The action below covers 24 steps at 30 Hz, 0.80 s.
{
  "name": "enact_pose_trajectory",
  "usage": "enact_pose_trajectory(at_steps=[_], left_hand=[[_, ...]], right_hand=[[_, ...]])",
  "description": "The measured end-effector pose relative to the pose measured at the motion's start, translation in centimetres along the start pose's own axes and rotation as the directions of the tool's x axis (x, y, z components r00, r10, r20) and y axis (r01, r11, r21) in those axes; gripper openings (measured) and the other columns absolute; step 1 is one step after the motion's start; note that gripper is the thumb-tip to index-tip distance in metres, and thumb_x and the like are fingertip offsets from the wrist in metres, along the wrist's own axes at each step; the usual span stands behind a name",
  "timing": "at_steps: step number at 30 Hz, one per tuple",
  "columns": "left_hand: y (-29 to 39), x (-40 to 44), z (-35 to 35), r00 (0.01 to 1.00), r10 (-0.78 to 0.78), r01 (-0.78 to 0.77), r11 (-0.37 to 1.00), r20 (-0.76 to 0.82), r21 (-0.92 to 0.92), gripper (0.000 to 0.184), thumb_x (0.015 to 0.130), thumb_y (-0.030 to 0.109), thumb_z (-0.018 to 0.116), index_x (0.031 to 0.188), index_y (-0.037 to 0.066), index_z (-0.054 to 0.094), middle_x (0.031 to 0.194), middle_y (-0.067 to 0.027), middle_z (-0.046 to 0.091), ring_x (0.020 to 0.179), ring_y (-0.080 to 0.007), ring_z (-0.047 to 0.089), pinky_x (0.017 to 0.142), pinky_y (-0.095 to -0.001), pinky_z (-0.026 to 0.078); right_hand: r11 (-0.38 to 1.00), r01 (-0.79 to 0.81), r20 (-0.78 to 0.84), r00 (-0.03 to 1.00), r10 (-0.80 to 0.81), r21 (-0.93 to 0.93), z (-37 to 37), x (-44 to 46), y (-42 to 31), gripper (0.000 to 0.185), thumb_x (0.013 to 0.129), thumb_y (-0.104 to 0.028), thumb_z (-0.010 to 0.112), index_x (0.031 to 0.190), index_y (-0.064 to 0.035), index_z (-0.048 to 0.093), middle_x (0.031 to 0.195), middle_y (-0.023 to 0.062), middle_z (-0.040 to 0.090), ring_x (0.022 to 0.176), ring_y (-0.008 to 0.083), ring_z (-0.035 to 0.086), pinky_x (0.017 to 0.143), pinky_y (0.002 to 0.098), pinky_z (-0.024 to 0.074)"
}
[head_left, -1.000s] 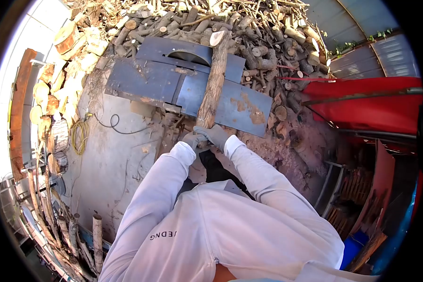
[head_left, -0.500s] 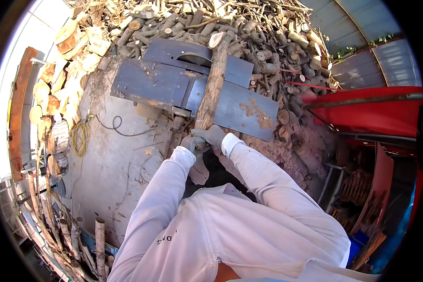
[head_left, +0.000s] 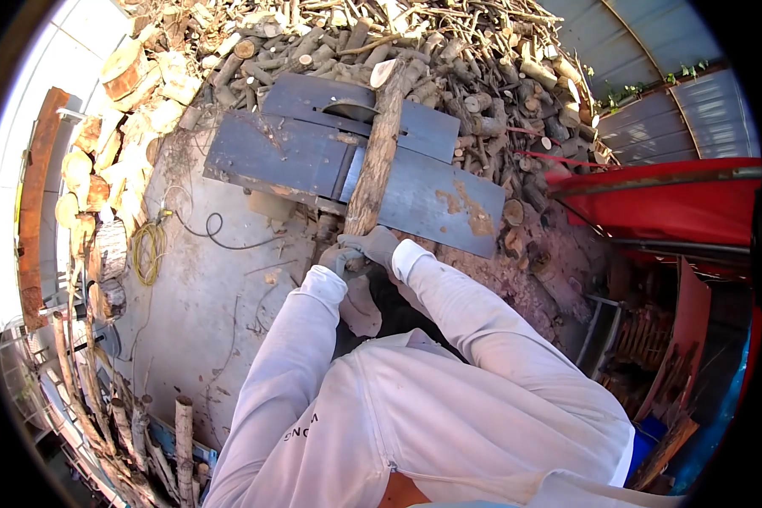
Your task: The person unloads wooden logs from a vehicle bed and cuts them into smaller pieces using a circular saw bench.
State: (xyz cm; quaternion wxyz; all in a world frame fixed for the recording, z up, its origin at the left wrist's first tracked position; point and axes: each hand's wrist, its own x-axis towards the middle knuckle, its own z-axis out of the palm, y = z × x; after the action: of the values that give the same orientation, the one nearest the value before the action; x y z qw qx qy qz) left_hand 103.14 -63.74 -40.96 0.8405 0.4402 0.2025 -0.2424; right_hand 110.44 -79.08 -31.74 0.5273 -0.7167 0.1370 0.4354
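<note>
A long bark-covered log (head_left: 375, 152) lies across the metal saw table (head_left: 436, 195), its near end pointing at my body. My left hand (head_left: 337, 258), in a grey work glove, is closed around the log's near end. Beside it my right hand (head_left: 376, 246), also gloved, is closed on the same end, and the two hands touch. Part of the fingers is hidden behind the gloves. A circular saw blade (head_left: 350, 110) rises from the table's far part, right beside the log's left side near its far end.
Behind the saw table rises a big pile of cut firewood (head_left: 483, 102). Thick split rounds (head_left: 110, 245) are stacked at the left, near a coiled yellow cable (head_left: 149, 254) on the concrete floor. Upright poles (head_left: 184, 440) stand at the lower left. A red panel (head_left: 660, 199) is at the right.
The log has shifted a little to the left on the table, its far part now closer to the blade. Both hands have moved left with it, still holding its end.
</note>
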Motion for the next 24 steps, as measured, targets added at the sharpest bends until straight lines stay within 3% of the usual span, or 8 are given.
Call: enact_pose_trajectory(at_steps=[2, 7, 10, 12, 20, 21, 23, 24], left_hand=[[-1.0, 0.9, -1.8, 0.980, 0.168, -0.193, 0.938, 0.111, 0.289, 0.027, 0.088, 0.005, 0.066, 0.115, 0.006, 0.062, 0.112, -0.0121, 0.066, 0.101, -0.0279, 0.066, 0.089, -0.0547, 0.057], [3.9, -0.7, -0.1, 0.984, -0.154, 0.167, 0.973, -0.092, 0.162, 0.026, 0.088, 0.003, 0.066, 0.113, 0.005, 0.063, 0.108, -0.0119, 0.067, 0.098, -0.0271, 0.067, 0.087, -0.0524, 0.058], [2.7, -0.1, -0.6, 0.994, -0.107, 0.107, 0.994, 0.036, 0.006, 0.025, 0.086, 0.002, 0.068, 0.110, 0.003, 0.063, 0.102, -0.0114, 0.068, 0.091, -0.0250, 0.068, 0.085, -0.0482, 0.059], [1.8, -0.2, 0.0, 0.997, -0.068, 0.069, 0.997, 0.029, -0.033, 0.025, 0.085, 0.002, 0.068, 0.109, 0.003, 0.064, 0.100, -0.0114, 0.068, 0.089, -0.0241, 0.068, 0.084, -0.0467, 0.060], [0.3, 0.3, -1.3, 0.986, -0.077, 0.109, 0.968, 0.149, -0.225, 0.028, 0.086, 0.000, 0.065, 0.113, 0.007, 0.064, 0.108, -0.0130, 0.068, 0.101, -0.0250, 0.066, 0.090, -0.0459, 0.058], [-0.1, 0.6, -2.1, 0.972, 0.118, -0.140, 0.986, 0.203, 0.092, 0.029, 0.087, 0.002, 0.065, 0.115, 0.007, 0.064, 0.110, -0.0134, 0.067, 0.102, -0.0252, 0.066, 0.091, -0.0458, 0.057], [-1.5, 1.3, -3.6, 0.909, 0.276, -0.386, 0.842, 0.312, 0.378, 0.030, 0.087, 0.004, 0.065, 0.117, 0.007, 0.064, 0.112, -0.0138, 0.067, 0.104, -0.0254, 0.066, 0.093, -0.0458, 0.057], [-1.8, 1.3, -3.7, 0.946, 0.222, -0.289, 0.907, 0.235, 0.305, 0.032, 0.087, 0.006, 0.066, 0.118, 0.007, 0.064, 0.114, -0.0139, 0.067, 0.104, -0.0255, 0.066, 0.093, -0.0454, 0.057]], right_hand=[[0.998, 0.055, -0.008, 0.998, -0.056, -0.026, 0.3, -0.2, -0.7, 0.045, 0.083, -0.038, 0.079, 0.100, 0.0030, 0.074, 0.086, 0.0079, 0.073, 0.071, 0.0156, 0.067, 0.063, 0.0295, 0.0533], [0.999, 0.039, 0.011, 0.999, -0.039, -0.032, 0.9, 0.0, -1.4, 0.044, 0.084, -0.036, 0.079, 0.104, 0.0020, 0.074, 0.091, 0.0073, 0.073, 0.077, 0.0146, 0.067, 0.068, 0.0291, 0.0533], [0.996, 0.018, 0.008, 1.000, -0.019, 0.085, 1.0, 1.1, 0.5, 0.044, 0.083, -0.037, 0.079, 0.103, 0.0018, 0.074, 0.090, 0.0071, 0.074, 0.075, 0.0149, 0.067, 0.066, 0.0296, 0.0533], [0.999, 0.032, -0.009, 0.999, -0.032, -0.034, 0.5, 1.5, 0.9, 0.072, 0.074, -0.057, 0.079, 0.101, 0.0090, 0.073, 0.094, 0.0169, 0.074, 0.079, 0.0235, 0.070, 0.070, 0.0355, 0.0545], [0.979, -0.031, -0.044, 0.999, 0.023, -0.204, -0.2, -1.7, -2.8, 0.061, 0.078, -0.052, 0.078, 0.097, 0.0059, 0.075, 0.086, 0.0130, 0.074, 0.075, 0.0184, 0.069, 0.068, 0.0332, 0.0539], [0.973, -0.032, -0.021, 0.999, 0.028, -0.227, 0.1, -1.6, -2.9, 0.065, 0.077, -0.055, 0.078, 0.097, 0.0067, 0.075, 0.088, 0.0142, 0.074, 0.076, 0.0196, 0.069, 0.070, 0.0337, 0.0540], [0.969, -0.018, -0.037, 0.999, 0.009, -0.248, 0.6, -1.3, -2.9, 0.065, 0.077, -0.057, 0.077, 0.094, 0.0061, 0.075, 0.088, 0.0148, 0.074, 0.077, 0.0209, 0.070, 0.071, 0.0341, 0.0541], [0.963, -0.002, -0.054, 0.998, -0.013, -0.270, 0.7, -1.5, -3.5, 0.066, 0.077, -0.058, 0.076, 0.091, 0.0055, 0.076, 0.088, 0.0154, 0.074, 0.078, 0.0222, 0.070, 0.072, 0.0346, 0.0542]])
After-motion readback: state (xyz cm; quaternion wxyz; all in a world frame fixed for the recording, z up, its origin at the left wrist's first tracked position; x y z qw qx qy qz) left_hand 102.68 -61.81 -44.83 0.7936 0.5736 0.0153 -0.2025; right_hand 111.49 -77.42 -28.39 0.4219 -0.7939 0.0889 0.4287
